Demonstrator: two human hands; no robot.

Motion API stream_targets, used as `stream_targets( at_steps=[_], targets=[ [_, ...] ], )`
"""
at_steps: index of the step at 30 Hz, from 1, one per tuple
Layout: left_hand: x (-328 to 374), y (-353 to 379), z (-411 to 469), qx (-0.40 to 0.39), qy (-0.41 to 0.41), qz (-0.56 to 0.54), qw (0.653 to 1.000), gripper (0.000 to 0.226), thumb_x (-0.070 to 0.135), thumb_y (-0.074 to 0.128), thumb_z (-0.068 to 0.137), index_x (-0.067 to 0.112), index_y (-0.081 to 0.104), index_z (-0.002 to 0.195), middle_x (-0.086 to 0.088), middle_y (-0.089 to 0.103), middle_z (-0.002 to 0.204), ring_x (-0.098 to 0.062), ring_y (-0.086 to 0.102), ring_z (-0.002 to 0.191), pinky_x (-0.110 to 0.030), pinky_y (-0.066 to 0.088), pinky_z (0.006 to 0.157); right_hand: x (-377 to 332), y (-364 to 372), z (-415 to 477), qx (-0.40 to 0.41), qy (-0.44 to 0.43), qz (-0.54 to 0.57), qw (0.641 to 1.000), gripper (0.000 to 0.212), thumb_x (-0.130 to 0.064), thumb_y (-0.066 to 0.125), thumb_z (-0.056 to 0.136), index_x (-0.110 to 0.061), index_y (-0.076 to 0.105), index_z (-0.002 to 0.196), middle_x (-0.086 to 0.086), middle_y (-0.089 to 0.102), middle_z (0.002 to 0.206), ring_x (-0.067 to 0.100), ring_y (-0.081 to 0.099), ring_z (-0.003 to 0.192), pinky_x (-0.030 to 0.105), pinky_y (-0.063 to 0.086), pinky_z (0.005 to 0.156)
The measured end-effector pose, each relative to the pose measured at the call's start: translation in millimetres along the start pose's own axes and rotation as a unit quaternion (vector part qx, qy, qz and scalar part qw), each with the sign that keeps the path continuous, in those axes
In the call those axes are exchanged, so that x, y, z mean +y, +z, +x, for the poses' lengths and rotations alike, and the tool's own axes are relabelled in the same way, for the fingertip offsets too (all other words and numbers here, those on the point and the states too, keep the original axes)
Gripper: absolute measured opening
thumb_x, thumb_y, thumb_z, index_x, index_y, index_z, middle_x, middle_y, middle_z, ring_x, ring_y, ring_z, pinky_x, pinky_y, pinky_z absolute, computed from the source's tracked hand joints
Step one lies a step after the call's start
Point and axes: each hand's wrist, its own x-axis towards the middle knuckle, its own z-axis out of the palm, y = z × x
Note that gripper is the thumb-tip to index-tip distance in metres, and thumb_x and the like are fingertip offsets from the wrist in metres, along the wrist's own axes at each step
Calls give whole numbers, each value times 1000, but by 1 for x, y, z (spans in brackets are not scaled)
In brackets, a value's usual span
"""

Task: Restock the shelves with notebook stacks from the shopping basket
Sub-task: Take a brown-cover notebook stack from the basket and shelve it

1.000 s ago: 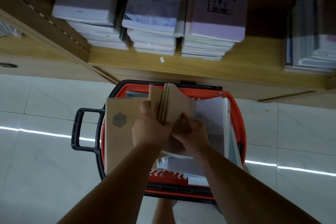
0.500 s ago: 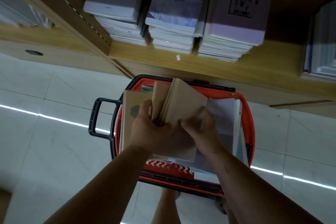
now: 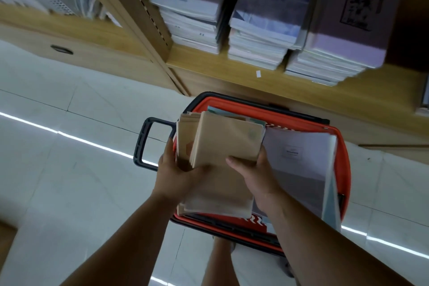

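Held above left side of red shopping basket (image 3: pixel 346 165): kraft notebook stack (image 3: pixel 222 144), left hand (image 3: pixel 176 172) and right hand (image 3: pixel 257 172) both curled round its edges. Advise squaring fanned covers before lifting to far shelf (image 3: pixel 209 65).

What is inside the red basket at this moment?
Visible: brown notebooks, gripped by the left hand and right hand, white notebooks beside them on the right, and a teal cover at the far wall. The basket floor and anything under these stacks are covered.
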Motion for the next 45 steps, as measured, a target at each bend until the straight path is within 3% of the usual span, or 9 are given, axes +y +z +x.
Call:
stream_targets(
  at_steps=[3, 8, 13, 18, 23, 28, 33, 39, 45],
  targets=[
    [-2, -6, 12, -112, -23, -127, 985, 80, 15, 87, 71, 27, 52, 142, -10, 71, 125, -32, 70, 114, -49, 63, 85, 3, 1, 4, -12, -3, 18, 1000, 74, -16, 89, 78, -30, 50, 139, -3, 71, 121, 12, 69, 110, 21, 54, 80],
    [-4, -8, 30, -192, -24, -174, 966, 71, 6, 81, 75, 18, 56, 140, -19, 67, 128, -37, 67, 117, -53, 59, 93, 7, 2, 9, -3, -15, 45, 999, 74, -21, 83, 69, -21, 56, 138, 5, 72, 123, 12, 71, 108, 16, 57, 76],
    [-4, 8, 41, -211, -42, -175, 961, 75, 10, 83, 71, 23, 55, 139, -15, 69, 126, -36, 68, 115, -45, 60, 87, 10, -11, 11, 28, 29, 81, 996, 60, -30, 84, 71, -25, 65, 127, 6, 76, 120, 27, 70, 115, 57, 52, 105],
    [1, 23, 45, -205, -23, -169, 964, 85, 15, 88, 72, 20, 48, 147, -15, 66, 131, -36, 66, 119, -53, 60, 91, 4, -20, 12, 21, 65, 82, 994, 78, -43, 91, 60, -24, 64, 131, 6, 76, 121, 32, 69, 118, 62, 48, 107],
    [-3, 21, 41, -186, -45, -194, 962, 75, 17, 83, 73, 25, 53, 143, -12, 71, 127, -35, 70, 113, -48, 61, 87, -4, -11, 14, -24, 51, 49, 997, 72, -32, 86, 69, -23, 60, 136, 3, 75, 123, 24, 69, 119, 52, 50, 107],
    [-6, 17, 35, -182, -51, -196, 962, 83, 25, 85, 70, 27, 51, 145, -10, 70, 128, -34, 70, 115, -52, 60, 92, -8, -6, 16, -32, 27, 26, 999, 76, -27, 84, 68, -27, 53, 138, -4, 74, 122, 6, 71, 106, 23, 56, 81],
    [-7, 20, 35, -182, -45, -206, 960, 82, 27, 85, 72, 25, 50, 146, -15, 68, 131, -37, 68, 117, -55, 58, 94, -10, -4, 12, 0, 41, 42, 998, 59, -27, 83, 78, -29, 59, 132, 1, 73, 121, 19, 68, 113, 38, 56, 89],
    [-9, 24, 32, -164, -24, -214, 963, 82, 30, 80, 74, 29, 45, 149, -11, 69, 129, -30, 72, 108, -38, 62, 78, -5, -9, 5, 33, 95, 86, 991, 35, -43, 66, 96, -39, 62, 131, -4, 73, 123, 22, 66, 118, 48, 54, 100],
    [-17, 25, 19, -121, 4, -203, 972, 76, 31, 74, 82, 43, 41, 150, 2, 70, 127, -23, 72, 110, -40, 63, 83, 1, -6, 1, 44, 27, 44, 998, 46, -37, 66, 99, -35, 55, 144, -12, 76, 114, 12, 72, 107, 23, 59, 70]
  ],
)
